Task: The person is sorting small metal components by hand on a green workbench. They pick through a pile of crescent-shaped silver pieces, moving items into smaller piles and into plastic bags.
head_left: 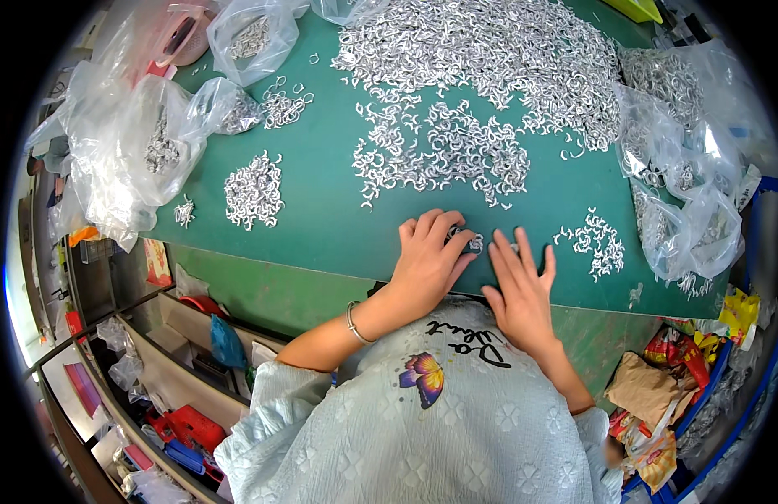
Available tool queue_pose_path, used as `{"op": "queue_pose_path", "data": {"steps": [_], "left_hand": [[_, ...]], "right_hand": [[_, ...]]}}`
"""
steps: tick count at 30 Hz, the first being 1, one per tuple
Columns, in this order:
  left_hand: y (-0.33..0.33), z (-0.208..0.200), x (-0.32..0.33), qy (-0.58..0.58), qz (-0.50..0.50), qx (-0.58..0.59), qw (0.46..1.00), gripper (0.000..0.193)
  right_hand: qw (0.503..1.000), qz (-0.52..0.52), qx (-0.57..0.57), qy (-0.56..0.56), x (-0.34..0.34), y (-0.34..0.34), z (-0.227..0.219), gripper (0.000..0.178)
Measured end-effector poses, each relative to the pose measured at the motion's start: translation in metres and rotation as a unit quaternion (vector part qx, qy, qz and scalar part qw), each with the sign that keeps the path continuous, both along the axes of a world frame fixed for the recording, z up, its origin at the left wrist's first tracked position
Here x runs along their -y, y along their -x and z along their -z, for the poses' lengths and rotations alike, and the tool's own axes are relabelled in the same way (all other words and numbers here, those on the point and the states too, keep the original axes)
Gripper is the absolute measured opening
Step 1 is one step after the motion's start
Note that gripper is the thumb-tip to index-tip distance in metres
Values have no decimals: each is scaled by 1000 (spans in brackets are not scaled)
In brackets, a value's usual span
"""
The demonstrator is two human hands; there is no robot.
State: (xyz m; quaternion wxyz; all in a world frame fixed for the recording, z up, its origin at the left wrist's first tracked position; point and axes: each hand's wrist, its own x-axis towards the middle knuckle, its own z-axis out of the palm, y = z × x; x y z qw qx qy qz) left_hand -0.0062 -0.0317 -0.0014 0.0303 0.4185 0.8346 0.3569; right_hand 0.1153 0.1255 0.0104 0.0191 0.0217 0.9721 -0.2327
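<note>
My left hand (426, 259) rests near the front edge of the green table, its fingers curled and thumb drawn in. A few small curved silver metal pieces (475, 242) show at its fingertips, partly hidden by the fingers. Just to its right my right hand (521, 290) lies flat with fingers stretched out; a bit of silver shows beside its index finger. Beyond both hands spreads a loose layer of the same pieces (481, 151), joining a large heap (489, 50) at the back. A smaller pile (597, 244) lies right of my right hand.
Left on the green table (322, 235) are a pile of pieces (254, 191), a tiny pile (184, 211) and some silver rings (285, 105). Clear plastic bags of metal parts stand at the left (124, 143) and right (699, 210). Below are a drawer unit (179, 361) and crumpled packages (657, 386).
</note>
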Motion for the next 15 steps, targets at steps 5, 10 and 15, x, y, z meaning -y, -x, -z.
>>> {"op": "queue_pose_path", "data": {"steps": [5,10,15], "left_hand": [[2,1,12,-1,-31,10,999,31],[4,3,16,-1,-34,-3,999,31],[5,-1,16,-5,-24,21,999,31]], "right_hand": [[999,-21,-18,19,-5,2,-8,59],[1000,-7,5,2,-1,9,-7,58],[1000,24,2,-11,-8,4,-7,55]]}}
